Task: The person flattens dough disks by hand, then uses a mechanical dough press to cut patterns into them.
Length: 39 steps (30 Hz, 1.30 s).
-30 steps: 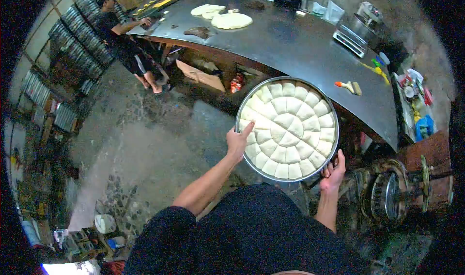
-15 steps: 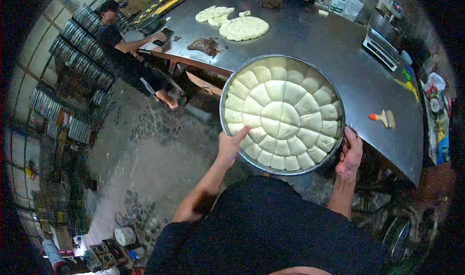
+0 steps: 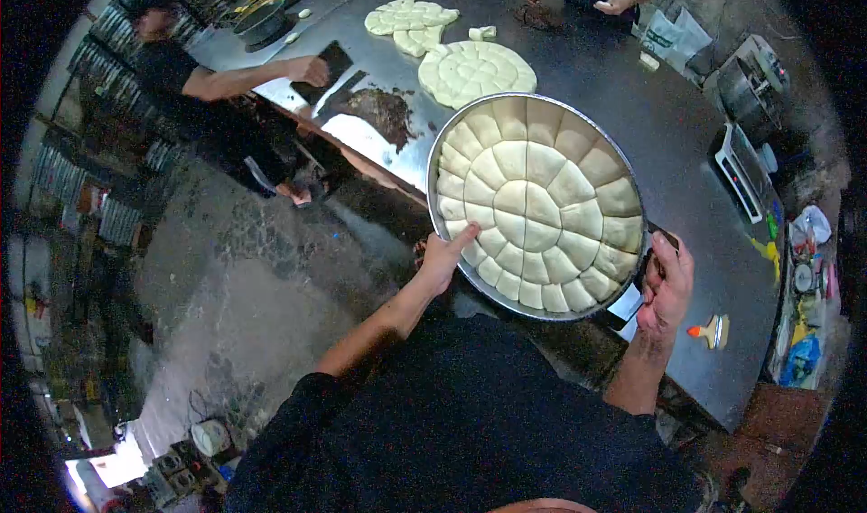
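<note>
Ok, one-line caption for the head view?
Both hands, left hand and right hand, carry a round pan of cut dough over a steel table.

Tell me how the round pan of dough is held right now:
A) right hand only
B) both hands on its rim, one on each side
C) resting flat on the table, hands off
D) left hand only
B: the left hand has its grip on the near-left rim of the pan, and the right hand grips the right rim; the dough pieces fill it.

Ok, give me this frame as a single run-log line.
left hand: grips pan rim | right hand: grips opposite rim | round metal pan: full of cut dough pieces, held above steel table
</note>
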Tool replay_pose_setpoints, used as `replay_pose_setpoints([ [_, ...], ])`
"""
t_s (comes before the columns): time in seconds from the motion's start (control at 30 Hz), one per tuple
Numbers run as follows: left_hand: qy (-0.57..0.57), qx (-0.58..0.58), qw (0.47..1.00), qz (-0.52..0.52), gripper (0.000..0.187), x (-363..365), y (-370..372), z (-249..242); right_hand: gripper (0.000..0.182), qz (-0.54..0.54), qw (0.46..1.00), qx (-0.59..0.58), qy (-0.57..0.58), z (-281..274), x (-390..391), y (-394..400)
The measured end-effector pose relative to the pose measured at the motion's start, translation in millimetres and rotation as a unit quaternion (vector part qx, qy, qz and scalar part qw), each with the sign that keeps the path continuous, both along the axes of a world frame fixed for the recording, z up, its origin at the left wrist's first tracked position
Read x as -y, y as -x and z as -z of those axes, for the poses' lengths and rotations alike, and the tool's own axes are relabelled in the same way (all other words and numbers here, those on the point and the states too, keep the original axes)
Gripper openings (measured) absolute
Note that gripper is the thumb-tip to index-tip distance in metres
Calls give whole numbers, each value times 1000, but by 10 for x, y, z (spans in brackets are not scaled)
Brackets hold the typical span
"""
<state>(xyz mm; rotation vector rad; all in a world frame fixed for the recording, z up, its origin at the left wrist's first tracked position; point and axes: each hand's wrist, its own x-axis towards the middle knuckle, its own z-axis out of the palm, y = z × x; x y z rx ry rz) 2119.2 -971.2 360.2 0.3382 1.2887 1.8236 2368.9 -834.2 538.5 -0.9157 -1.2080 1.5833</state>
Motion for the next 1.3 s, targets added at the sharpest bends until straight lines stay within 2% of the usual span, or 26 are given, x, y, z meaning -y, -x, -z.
replay_pose_setpoints([
  [0.1,13,-13,1000,14,48,-12,121,62,12,25,1000,2,-5,-91,193,84],
  [0.13,-18,-45,999,-6,47,-40,118,30,12,15,1000,-1,-16,-109,218,99],
  [0.23,-56,-12,998,17,47,-34,54,-148,13,2,999,-2,-48,-152,319,-42],
  [0.3,-16,-7,999,42,48,0,-5,-339,14,18,998,-12,-62,-167,450,-97],
  [0.37,100,-110,982,116,61,-101,88,-483,14,46,994,-13,-98,-138,612,-104],
  [0.4,78,-258,959,82,72,-255,165,-337,14,62,991,-7,-114,-132,730,-90],
  [0.43,48,-403,913,45,85,-422,181,-201,14,83,990,-15,-116,-26,829,-112],
  [0.47,-26,-424,902,78,93,-502,39,-298,14,116,982,5,-151,95,918,-196],
  [0.5,-77,-406,905,100,102,-765,149,-623,15,122,976,63,-171,-115,598,158],
  [0.57,-176,-399,873,217,112,-788,-213,-1267,17,153,964,92,-199,-35,492,308],
  [0.7,-170,-394,876,220,116,-1389,-480,-1259,19,181,911,173,-329,273,-1,509],
  [0.77,-179,-149,943,239,112,-1534,-512,-1253,23,178,894,258,-320,306,-201,547],
  [0.9,-215,-118,961,128,108,-2063,-497,-1042,27,159,875,252,-382,374,-661,658],
  [0.93,-255,-122,957,62,93,-2272,-458,-971,28,152,864,266,-399,345,-784,723],
  [0.97,-255,-131,956,57,93,-2512,-338,-946,30,141,853,280,-417,294,-930,831],
  [1.03,-203,-147,966,-57,78,-2905,-169,-834,32,137,849,269,-434,390,-1158,1023],
  [1.07,-195,-136,959,-155,47,-3076,-140,-825,32,134,843,265,-449,417,-1284,1135],
  [1.1,-197,-139,957,-163,47,-3181,-19,-794,33,131,836,259,-466,468,-1391,1241],
  [1.17,-176,89,978,-63,19,-3350,258,-726,33,146,817,269,-488,578,-1580,1440],
  [1.2,-227,202,953,-5,16,-3423,361,-702,33,156,803,270,-509,603,-1676,1542],
  [1.27,-199,211,957,3,18,-3369,404,-291,33,160,790,266,-529,1022,-1657,1591],
  [1.3,-164,224,961,17,20,-3414,590,-526,33,155,772,275,-552,851,-1822,1803],
])
